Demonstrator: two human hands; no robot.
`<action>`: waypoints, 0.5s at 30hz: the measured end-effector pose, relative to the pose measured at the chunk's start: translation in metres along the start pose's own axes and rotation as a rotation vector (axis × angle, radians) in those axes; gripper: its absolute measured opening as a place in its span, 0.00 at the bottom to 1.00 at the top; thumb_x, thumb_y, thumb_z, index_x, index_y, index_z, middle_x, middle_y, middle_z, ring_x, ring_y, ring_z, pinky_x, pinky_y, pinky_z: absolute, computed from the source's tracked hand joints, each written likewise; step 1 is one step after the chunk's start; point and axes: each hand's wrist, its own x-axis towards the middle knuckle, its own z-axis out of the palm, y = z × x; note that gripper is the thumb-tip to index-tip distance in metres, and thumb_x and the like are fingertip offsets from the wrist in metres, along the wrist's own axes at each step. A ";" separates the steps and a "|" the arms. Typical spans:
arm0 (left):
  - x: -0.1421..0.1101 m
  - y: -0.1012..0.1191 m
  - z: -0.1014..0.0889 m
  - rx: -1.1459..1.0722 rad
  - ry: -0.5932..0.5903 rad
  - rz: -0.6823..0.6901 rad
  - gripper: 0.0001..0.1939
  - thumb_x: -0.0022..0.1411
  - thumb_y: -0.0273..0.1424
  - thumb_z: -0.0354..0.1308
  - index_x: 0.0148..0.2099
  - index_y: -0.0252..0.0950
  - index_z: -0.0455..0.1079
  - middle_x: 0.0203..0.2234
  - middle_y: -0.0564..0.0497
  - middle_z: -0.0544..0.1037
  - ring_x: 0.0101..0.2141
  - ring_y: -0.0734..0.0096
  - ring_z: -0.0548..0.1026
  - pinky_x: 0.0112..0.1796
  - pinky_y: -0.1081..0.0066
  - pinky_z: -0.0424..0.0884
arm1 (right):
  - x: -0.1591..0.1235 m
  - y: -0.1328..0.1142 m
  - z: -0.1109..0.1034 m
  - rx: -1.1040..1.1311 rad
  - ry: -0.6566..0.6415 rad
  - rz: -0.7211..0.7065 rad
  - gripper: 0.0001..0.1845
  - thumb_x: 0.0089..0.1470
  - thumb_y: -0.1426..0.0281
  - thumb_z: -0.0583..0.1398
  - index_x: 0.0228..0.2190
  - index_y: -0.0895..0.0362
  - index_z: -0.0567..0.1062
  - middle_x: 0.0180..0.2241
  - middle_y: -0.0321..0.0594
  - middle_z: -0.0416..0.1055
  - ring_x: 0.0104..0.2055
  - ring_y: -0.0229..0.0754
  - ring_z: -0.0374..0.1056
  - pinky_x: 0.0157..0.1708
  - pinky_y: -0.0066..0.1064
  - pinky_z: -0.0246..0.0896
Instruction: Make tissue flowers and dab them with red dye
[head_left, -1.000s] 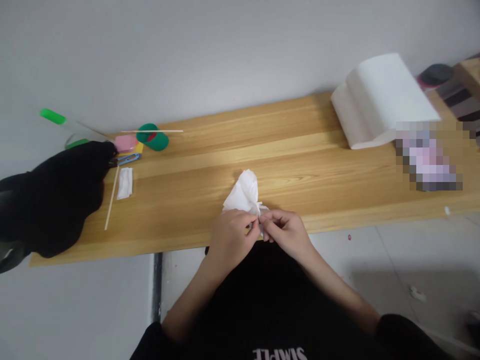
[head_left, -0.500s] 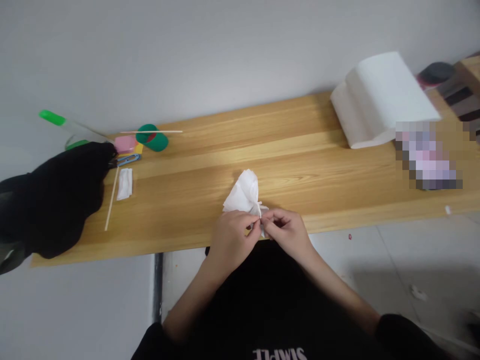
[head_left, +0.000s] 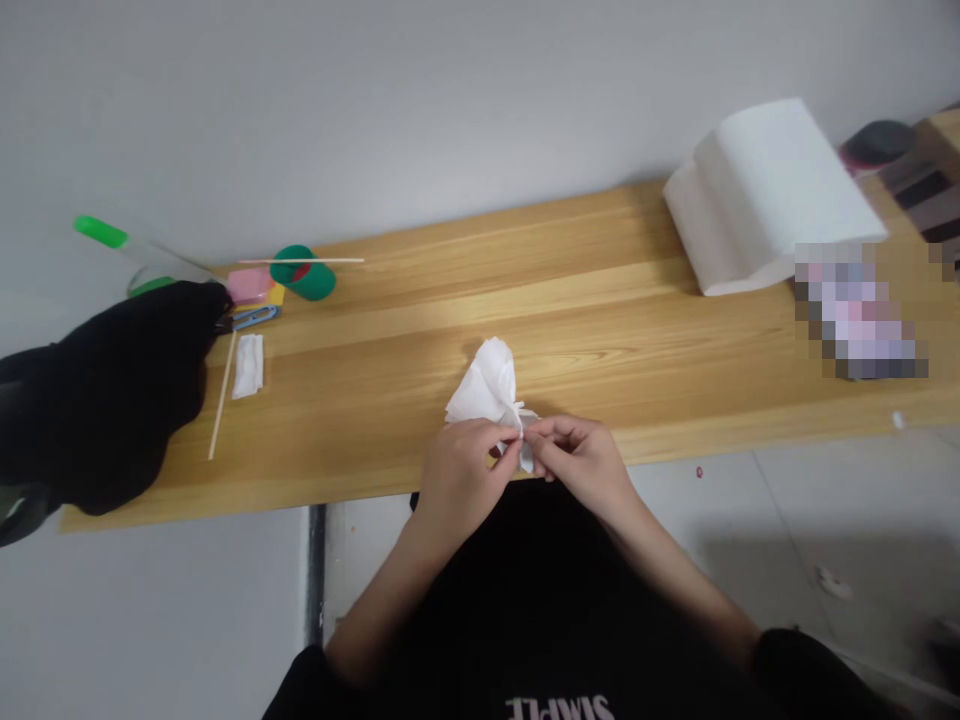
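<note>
A white sheet of tissue paper [head_left: 482,388] is gathered into a fan shape at the table's front edge. A thin white twisted strip [head_left: 519,418] crosses its narrow part. My left hand [head_left: 466,462] comes from the left, with thumb and forefinger pinched together at the strip. From the right, my right hand [head_left: 581,458] pinches at the same spot, its fingertips almost touching those of the left. The strip's lower end and part of the tissue are hidden behind my fingers.
A pack of paper towels [head_left: 772,200] stands at the back right, beside a blurred-out item [head_left: 862,320]. At the left are a green cup [head_left: 315,281], thin sticks [head_left: 223,395], blue thread snips [head_left: 256,317], a folded tissue [head_left: 248,366] and black cloth [head_left: 127,390].
My right hand has shifted slightly and turned, its fingers closer together at the strip. The left hand and the tissue stay almost in place. The view has moved a little.
</note>
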 end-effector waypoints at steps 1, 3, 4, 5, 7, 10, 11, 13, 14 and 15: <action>0.000 0.000 0.000 -0.002 0.004 0.002 0.05 0.58 0.27 0.57 0.33 0.40 0.74 0.27 0.53 0.79 0.28 0.70 0.74 0.34 0.68 0.67 | 0.000 -0.001 0.000 0.006 -0.001 0.006 0.11 0.43 0.63 0.63 0.24 0.60 0.75 0.13 0.32 0.66 0.15 0.31 0.60 0.17 0.25 0.57; 0.001 0.000 0.001 -0.004 0.002 0.010 0.05 0.58 0.26 0.57 0.33 0.39 0.74 0.27 0.53 0.79 0.28 0.70 0.74 0.34 0.68 0.67 | -0.001 -0.001 0.000 0.020 -0.006 0.015 0.12 0.42 0.63 0.64 0.24 0.60 0.76 0.14 0.33 0.67 0.15 0.31 0.60 0.17 0.24 0.57; 0.001 -0.001 0.001 -0.004 0.001 0.014 0.05 0.58 0.26 0.57 0.33 0.39 0.74 0.27 0.53 0.79 0.27 0.71 0.74 0.33 0.68 0.67 | -0.001 -0.002 0.000 0.028 -0.009 0.020 0.12 0.42 0.62 0.64 0.24 0.60 0.76 0.14 0.33 0.67 0.15 0.31 0.61 0.17 0.24 0.57; 0.001 -0.001 0.002 -0.004 0.000 0.018 0.05 0.58 0.26 0.57 0.33 0.38 0.74 0.27 0.53 0.79 0.27 0.71 0.73 0.33 0.68 0.66 | -0.001 -0.002 0.000 0.035 -0.010 0.027 0.12 0.42 0.62 0.64 0.24 0.60 0.76 0.14 0.33 0.67 0.15 0.31 0.61 0.17 0.24 0.57; 0.002 -0.002 0.002 -0.004 -0.004 0.030 0.04 0.58 0.26 0.57 0.33 0.38 0.74 0.26 0.53 0.78 0.27 0.72 0.73 0.32 0.69 0.66 | 0.000 -0.002 0.000 0.041 -0.012 0.040 0.13 0.41 0.62 0.65 0.24 0.60 0.76 0.13 0.33 0.67 0.15 0.31 0.61 0.17 0.24 0.57; 0.002 -0.002 0.001 -0.002 -0.011 0.052 0.04 0.58 0.26 0.57 0.34 0.38 0.74 0.26 0.54 0.78 0.28 0.72 0.73 0.32 0.70 0.66 | 0.000 0.000 0.000 0.034 -0.021 0.046 0.13 0.41 0.61 0.65 0.24 0.60 0.76 0.13 0.32 0.67 0.15 0.31 0.61 0.17 0.24 0.58; 0.002 -0.001 0.001 0.001 -0.012 0.059 0.04 0.58 0.26 0.57 0.34 0.38 0.74 0.26 0.54 0.78 0.28 0.71 0.73 0.32 0.70 0.66 | 0.001 0.001 -0.001 0.030 -0.026 0.042 0.13 0.41 0.61 0.65 0.24 0.60 0.76 0.13 0.32 0.67 0.15 0.31 0.61 0.17 0.23 0.57; 0.002 -0.001 0.001 0.008 -0.010 0.065 0.05 0.57 0.25 0.57 0.34 0.38 0.74 0.27 0.54 0.78 0.29 0.71 0.73 0.32 0.70 0.66 | 0.001 0.002 -0.001 0.023 -0.035 0.031 0.13 0.41 0.62 0.65 0.24 0.60 0.75 0.13 0.32 0.67 0.16 0.30 0.61 0.17 0.23 0.57; 0.002 0.000 0.001 0.009 -0.008 0.066 0.05 0.57 0.25 0.57 0.34 0.38 0.74 0.27 0.54 0.78 0.29 0.71 0.73 0.33 0.69 0.66 | 0.001 0.003 -0.002 0.023 -0.037 0.027 0.12 0.41 0.63 0.65 0.24 0.60 0.75 0.13 0.32 0.67 0.16 0.30 0.61 0.17 0.23 0.57; 0.001 0.000 0.001 0.009 -0.009 0.067 0.05 0.57 0.25 0.57 0.34 0.38 0.74 0.27 0.53 0.78 0.29 0.71 0.73 0.33 0.69 0.66 | 0.001 0.004 -0.002 0.024 -0.036 0.025 0.12 0.41 0.63 0.65 0.24 0.60 0.75 0.13 0.32 0.67 0.16 0.30 0.61 0.17 0.23 0.57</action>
